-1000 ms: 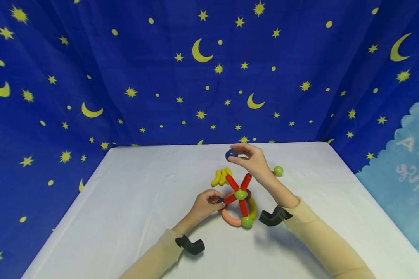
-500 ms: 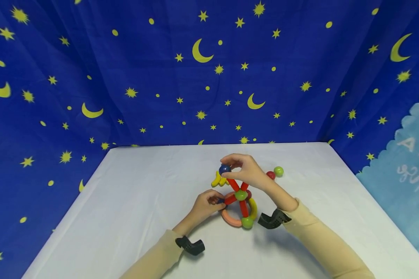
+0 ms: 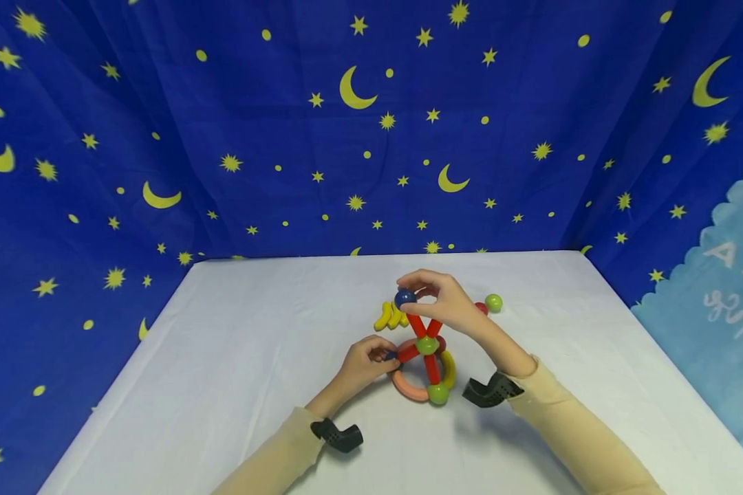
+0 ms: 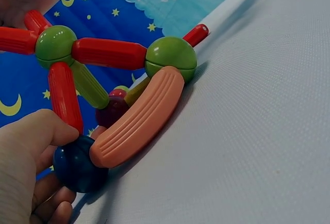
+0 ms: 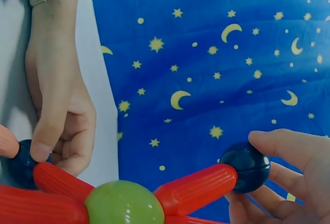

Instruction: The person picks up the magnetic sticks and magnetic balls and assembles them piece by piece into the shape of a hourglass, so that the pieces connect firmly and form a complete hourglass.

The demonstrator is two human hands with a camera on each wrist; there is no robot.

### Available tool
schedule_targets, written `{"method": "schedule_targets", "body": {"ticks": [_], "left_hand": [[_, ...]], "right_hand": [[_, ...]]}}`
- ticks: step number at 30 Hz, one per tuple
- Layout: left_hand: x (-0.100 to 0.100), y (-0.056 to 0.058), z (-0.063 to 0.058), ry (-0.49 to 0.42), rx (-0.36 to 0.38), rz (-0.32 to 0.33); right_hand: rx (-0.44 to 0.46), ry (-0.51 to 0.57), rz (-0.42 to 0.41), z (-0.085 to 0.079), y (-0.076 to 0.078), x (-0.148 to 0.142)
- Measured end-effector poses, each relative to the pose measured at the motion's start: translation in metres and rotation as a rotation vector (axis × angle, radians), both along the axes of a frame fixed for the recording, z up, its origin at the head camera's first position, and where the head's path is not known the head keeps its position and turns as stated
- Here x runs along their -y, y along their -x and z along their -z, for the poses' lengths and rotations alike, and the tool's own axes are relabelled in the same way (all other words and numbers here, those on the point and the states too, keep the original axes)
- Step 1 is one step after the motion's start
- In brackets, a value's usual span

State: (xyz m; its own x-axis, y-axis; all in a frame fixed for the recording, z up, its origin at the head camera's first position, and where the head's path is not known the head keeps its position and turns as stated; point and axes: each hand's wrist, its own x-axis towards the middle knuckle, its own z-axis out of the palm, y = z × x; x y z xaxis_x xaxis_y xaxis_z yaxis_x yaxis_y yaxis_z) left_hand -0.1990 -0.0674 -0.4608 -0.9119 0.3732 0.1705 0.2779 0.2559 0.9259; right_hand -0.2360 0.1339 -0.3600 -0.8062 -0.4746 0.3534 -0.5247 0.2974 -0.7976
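Lowered since a second ago, the upper blue ball (image 3: 405, 299) meets a red rod (image 5: 198, 188), pinched by the right hand (image 3: 444, 298); the left hand (image 3: 364, 361) grips the lower blue ball (image 4: 81, 163). Attaching seems under way; next calls for seating it squarely.

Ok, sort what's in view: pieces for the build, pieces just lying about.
In use:
lower blue ball, in left hand
upper blue ball, in right hand
red rods
joined green balls
salmon curved piece
dark red ball
joined yellow curve

Apparently lying about:
far yellow curved pieces
far red ball
far green ball
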Motion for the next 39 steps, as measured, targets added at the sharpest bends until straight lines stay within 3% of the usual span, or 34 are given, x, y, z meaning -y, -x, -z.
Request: {"method": "schedule_targets", "body": {"ticks": [4,9,12,17,22,30,36,39], "left_hand": [[0.0,0.0,-0.002,-0.006,-0.042,0.036],[-0.003,0.0,-0.015,-0.052,-0.078,0.101],[-0.004,0.005,-0.017,-0.076,-0.083,0.107],[-0.005,0.014,-0.015,-0.086,-0.087,0.085],[-0.003,0.013,-0.024,-0.075,-0.101,0.093],[0.0,0.011,-0.037,-0.081,-0.082,0.137],[0.0,0.008,-0.042,-0.151,-0.028,0.225],[-0.001,0.007,-0.043,-0.162,-0.016,0.241]], "right_hand": [[0.0,-0.03,-0.029,0.001,0.006,-0.002],[0.016,-0.052,-0.062,0.002,0.011,-0.004],[0.06,-0.025,-0.066,0.003,0.015,-0.007],[0.146,0.069,-0.01,0.011,0.029,-0.016],[0.192,0.117,0.066,0.034,0.054,-0.026],[0.361,-0.061,0.083,0.075,0.08,-0.02],[0.402,-0.215,0.172,0.089,0.085,-0.006],[0.378,-0.274,0.205,0.093,0.089,-0.002]]}}
